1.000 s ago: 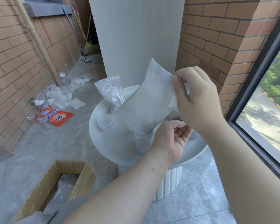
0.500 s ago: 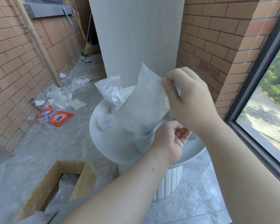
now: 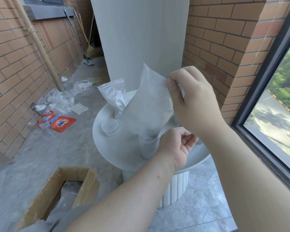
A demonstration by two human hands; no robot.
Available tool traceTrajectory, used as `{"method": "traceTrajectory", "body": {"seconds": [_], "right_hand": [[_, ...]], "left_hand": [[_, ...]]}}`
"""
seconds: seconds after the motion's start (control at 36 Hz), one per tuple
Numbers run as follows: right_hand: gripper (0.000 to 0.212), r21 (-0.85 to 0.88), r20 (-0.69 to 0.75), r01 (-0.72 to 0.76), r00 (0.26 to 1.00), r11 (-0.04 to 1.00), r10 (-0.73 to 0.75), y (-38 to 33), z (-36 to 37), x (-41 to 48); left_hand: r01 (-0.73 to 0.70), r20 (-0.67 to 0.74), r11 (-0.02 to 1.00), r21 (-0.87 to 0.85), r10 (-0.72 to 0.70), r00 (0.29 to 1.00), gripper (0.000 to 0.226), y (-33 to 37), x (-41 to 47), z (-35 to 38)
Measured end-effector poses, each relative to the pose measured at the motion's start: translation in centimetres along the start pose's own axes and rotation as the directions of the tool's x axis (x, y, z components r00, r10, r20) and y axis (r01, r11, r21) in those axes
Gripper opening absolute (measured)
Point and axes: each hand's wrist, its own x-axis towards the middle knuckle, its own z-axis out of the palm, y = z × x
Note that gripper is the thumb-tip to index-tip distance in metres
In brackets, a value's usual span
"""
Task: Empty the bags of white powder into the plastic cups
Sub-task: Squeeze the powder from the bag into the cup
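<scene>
Near you on the left, a cardboard box (image 3: 84,186) stands open on the floor, with clear plastic inside. Farther left, by the brick wall (image 3: 10,67), you have an orange packet (image 3: 61,123) and a litter of crumpled plastic (image 3: 60,101). A pipe (image 3: 38,42) runs up that wall, and a broom (image 3: 90,49) leans at the far end. The round white table (image 3: 117,148) stands before a grey pillar (image 3: 141,39). A window (image 3: 278,114) is on your right.

One head-worn wide-angle view, looking forward and down from just above the person's forearms. It sits close over the round white tabletop (image 3: 117,148), with the left hand (image 3: 177,144) and right hand (image 3: 191,101) mid-frame. Floor (image 3: 32,156) and cardboard box (image 3: 84,186) fill lower left; the window (image 3: 274,114) runs down the right edge.
</scene>
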Motion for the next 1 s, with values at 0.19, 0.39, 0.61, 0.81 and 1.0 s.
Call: {"method": "traceTrajectory", "body": {"seconds": [0.19, 0.39, 0.61, 0.81, 1.0], "right_hand": [[0.022, -0.024, -0.027, 0.006, 1.0, 1.0, -0.007, -0.23, -0.1, 0.11], [0.021, -0.016, 0.0, -0.002, 1.0, 1.0, 0.002, -0.39, -0.04, 0.12], [0.021, 0.004, 0.001, 0.019, 1.0, 1.0, -0.019, -0.64, -0.25, 0.24], [0.021, -0.044, -0.057, 0.032, 0.998, 0.999, -0.035, -0.82, -0.14, 0.17], [0.021, -0.031, -0.023, 0.014, 1.0, 0.999, -0.014, -0.76, -0.03, 0.11]], "left_hand": [[0.006, -0.009, 1.0, 0.017, -0.006, 1.0, 0.033, 0.01, -0.13, -0.01], [0.012, -0.002, 1.0, 0.024, -0.012, 1.0, 0.031, 0.07, -0.1, -0.06], [-0.006, -0.005, 1.0, 0.017, 0.006, 1.0, 0.033, 0.0, -0.1, -0.14], [0.002, -0.029, 0.999, 0.036, -0.001, 1.0, 0.039, 0.1, -0.41, 0.11], [0.007, -0.02, 0.999, 0.034, -0.007, 1.0, 0.034, 0.09, -0.27, -0.01]]}}
